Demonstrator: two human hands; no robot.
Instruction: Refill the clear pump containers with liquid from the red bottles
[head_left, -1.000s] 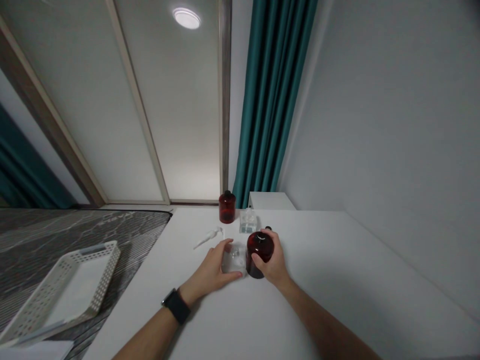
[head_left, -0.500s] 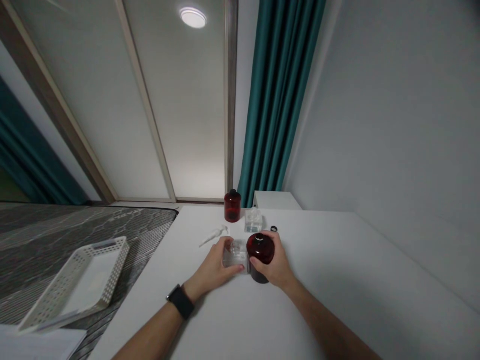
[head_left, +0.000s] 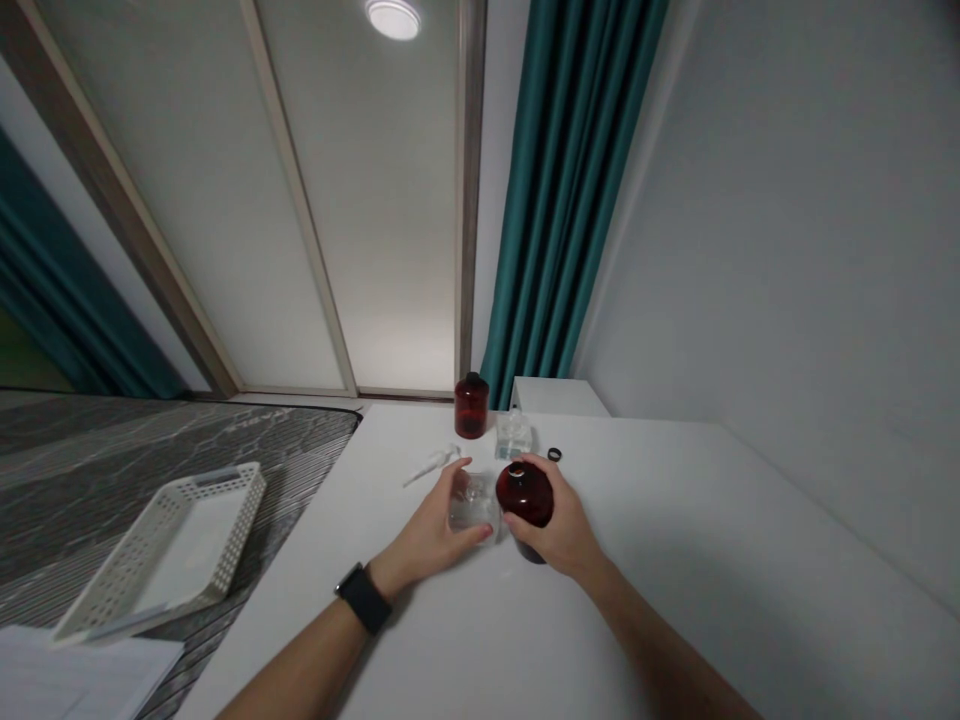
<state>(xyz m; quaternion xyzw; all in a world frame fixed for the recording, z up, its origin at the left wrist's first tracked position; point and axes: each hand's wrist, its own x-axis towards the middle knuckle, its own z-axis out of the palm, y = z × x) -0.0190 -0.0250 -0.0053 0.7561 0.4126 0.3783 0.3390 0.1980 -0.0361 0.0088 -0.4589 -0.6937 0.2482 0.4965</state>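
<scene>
My left hand (head_left: 436, 525), with a dark watch on its wrist, has thumb and fingers around a clear square glass bottle (head_left: 472, 503) on the white table. Right beside it, my right hand (head_left: 561, 520) grips a dark red round bottle (head_left: 525, 493) by its side. That bottle's neck is uncapped and its mouth faces up. Behind my left fingers lies a white pump head (head_left: 433, 464) with a thin tube. A small black ring (head_left: 554, 454) rests beyond my right hand.
Farther back on the table (head_left: 637, 580) stand a second red bottle (head_left: 471, 408) with a black top and another clear square bottle (head_left: 514, 436). To the left, lower down, are a white perforated basket (head_left: 238, 530) and some white paper (head_left: 90, 675). A wall rises on the right.
The view has shifted slightly, moving the whole scene a little. Both hands keep their holds on the two bottles, and the red bottle leans a bit more.
</scene>
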